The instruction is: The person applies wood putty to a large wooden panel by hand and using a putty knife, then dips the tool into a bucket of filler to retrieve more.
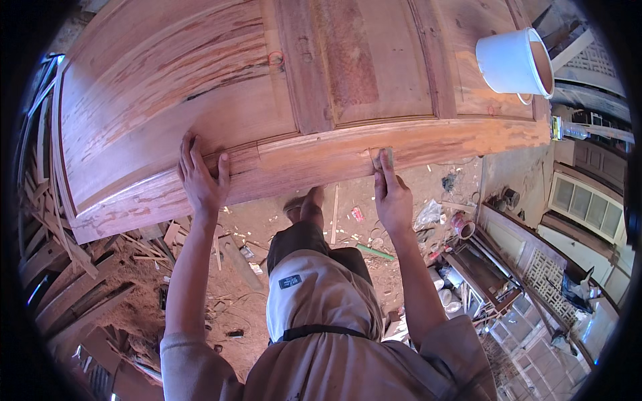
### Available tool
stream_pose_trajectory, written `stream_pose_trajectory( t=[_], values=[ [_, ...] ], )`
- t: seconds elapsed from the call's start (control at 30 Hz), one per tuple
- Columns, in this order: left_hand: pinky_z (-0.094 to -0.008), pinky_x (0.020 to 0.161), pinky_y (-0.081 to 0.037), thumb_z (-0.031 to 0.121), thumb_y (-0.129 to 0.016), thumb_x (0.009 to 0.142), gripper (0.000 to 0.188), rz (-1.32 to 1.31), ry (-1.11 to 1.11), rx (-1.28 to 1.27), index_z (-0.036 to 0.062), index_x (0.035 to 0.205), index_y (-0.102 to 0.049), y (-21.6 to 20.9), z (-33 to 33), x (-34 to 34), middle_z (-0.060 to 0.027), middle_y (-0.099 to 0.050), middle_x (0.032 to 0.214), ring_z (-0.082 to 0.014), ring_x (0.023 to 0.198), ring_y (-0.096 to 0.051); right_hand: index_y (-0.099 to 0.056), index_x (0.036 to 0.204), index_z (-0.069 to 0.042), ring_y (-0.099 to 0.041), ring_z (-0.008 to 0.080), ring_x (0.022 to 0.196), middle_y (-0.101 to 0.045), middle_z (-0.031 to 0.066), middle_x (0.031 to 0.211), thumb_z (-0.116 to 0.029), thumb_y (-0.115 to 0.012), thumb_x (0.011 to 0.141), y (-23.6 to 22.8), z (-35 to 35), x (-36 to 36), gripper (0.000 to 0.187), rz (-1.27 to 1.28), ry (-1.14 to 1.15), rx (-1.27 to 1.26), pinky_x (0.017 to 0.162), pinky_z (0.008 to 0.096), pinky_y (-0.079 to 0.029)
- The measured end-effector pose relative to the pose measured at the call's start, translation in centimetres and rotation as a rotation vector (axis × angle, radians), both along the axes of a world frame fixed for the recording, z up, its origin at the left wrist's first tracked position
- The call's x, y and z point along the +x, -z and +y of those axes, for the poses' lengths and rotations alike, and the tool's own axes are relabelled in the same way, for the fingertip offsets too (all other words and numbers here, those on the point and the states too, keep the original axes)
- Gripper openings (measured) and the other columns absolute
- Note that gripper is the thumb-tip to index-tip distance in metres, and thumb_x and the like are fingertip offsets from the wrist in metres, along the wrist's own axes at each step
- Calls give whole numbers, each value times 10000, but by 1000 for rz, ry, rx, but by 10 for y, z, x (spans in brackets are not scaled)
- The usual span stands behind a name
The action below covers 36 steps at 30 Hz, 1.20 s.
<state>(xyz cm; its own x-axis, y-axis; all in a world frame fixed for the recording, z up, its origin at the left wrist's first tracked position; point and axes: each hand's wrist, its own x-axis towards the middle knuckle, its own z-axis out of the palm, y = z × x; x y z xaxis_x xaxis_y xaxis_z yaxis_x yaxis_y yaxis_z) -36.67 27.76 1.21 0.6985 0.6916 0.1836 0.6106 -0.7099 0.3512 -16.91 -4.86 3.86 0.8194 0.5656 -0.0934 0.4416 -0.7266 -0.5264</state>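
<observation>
A large reddish wooden door panel (221, 73) lies across the upper part of the view, with orange-brown filler smeared along its near edge. My left hand (202, 179) rests on that edge at the left, its fingers apart and nothing in its grasp. Farther right, my right hand (393, 197) pinches a small flat squarish piece (382, 159), like a filler spreader, against the near edge. The index finger is stretched out along the piece and partly covers it. Orange-brown filler covers the wood to its right.
A white bucket (506, 63) with brownish residue stands on the panel at the far right, beside a bottle (568, 129) past the panel's end. Wood scraps (73, 281) pile up at the left. Litter and a green stick (374, 251) lie on the dirt floor; old frames (495, 274) lean at the right.
</observation>
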Motion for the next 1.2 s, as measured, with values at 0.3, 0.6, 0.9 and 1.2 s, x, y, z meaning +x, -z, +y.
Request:
stream_pose_trajectory(
  t=[0.3, 0.6, 0.9, 1.2],
  values=[
    [-516, 1131, -303, 351, -622, 934, 593, 13, -25, 13, 6, 1385, -452, 3, 0, -6, -194, -424, 1498, -379, 1399, -386, -500, 1452, -206, -685, 409, 761, -678, 255, 902, -160, -597, 979, -52, -5, 28, 485, 191, -192, -95, 685, 474, -545],
    [-507, 1134, -305, 346, -622, 935, 581, 1, -20, 13, 12, 1383, -463, 8, 0, -7, -183, -425, 1504, -367, 1400, -391, -559, 1386, -243, -688, 399, 846, -701, 187, 944, -313, -571, 981, -55, 21, 74, 412, 112, -640, -340, 783, 517, -564],
    [-508, 1133, -309, 374, -627, 935, 605, 15, -78, -12, 18, 1396, -461, 4, 0, -8, -166, -411, 1523, -350, 1416, -378, -616, 1334, -125, -715, 320, 770, -699, 227, 846, -283, -606, 988, -99, -10, 111, 381, 228, -402, -495, 754, 426, -556],
    [-508, 1121, -317, 372, -634, 929, 601, 12, -34, 2, -9, 1364, -474, -1, -1, -5, -182, -425, 1501, -366, 1399, -390, -506, 1454, -159, -705, 409, 829, -697, 254, 999, -152, -584, 995, -34, -23, -1, 465, 111, -33, 107, 690, 459, -559]
  ],
)
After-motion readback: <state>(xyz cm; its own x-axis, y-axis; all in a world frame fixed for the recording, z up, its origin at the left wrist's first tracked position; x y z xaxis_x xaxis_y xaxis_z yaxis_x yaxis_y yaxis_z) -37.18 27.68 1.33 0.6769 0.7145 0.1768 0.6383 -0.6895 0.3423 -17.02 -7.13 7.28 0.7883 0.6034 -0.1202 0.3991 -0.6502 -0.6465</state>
